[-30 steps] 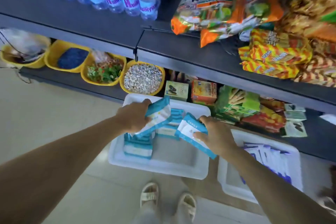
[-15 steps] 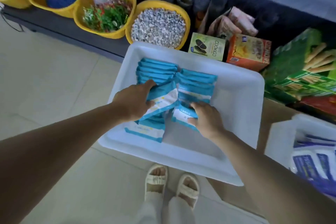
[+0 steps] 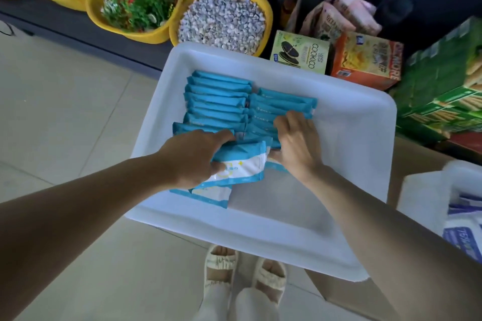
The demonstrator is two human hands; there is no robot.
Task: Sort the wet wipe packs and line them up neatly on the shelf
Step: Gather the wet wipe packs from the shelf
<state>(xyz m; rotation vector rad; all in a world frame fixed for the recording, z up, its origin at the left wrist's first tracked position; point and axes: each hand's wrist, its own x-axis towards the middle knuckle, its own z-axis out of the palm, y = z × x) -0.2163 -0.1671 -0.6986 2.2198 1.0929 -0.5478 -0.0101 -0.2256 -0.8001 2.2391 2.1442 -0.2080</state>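
Left hand [image 3: 193,157]: grips a blue-and-white wet wipe pack [image 3: 240,164] at centre frame, fingers closed around it.
Right hand [image 3: 297,143]: fingers spread, pressing flat on the right row of packs [image 3: 284,104].
Left row of packs [image 3: 219,99]: standing on edge in the white tray [image 3: 339,138].

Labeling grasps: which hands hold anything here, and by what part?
Left hand grips a blue-and-white wipe pack by its left end. Right hand presses on the right row of packs, gripping nothing visible.

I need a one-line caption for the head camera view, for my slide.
Left hand holds a wet wipe pack while right hand steadies blue packs lined up in a white tray.
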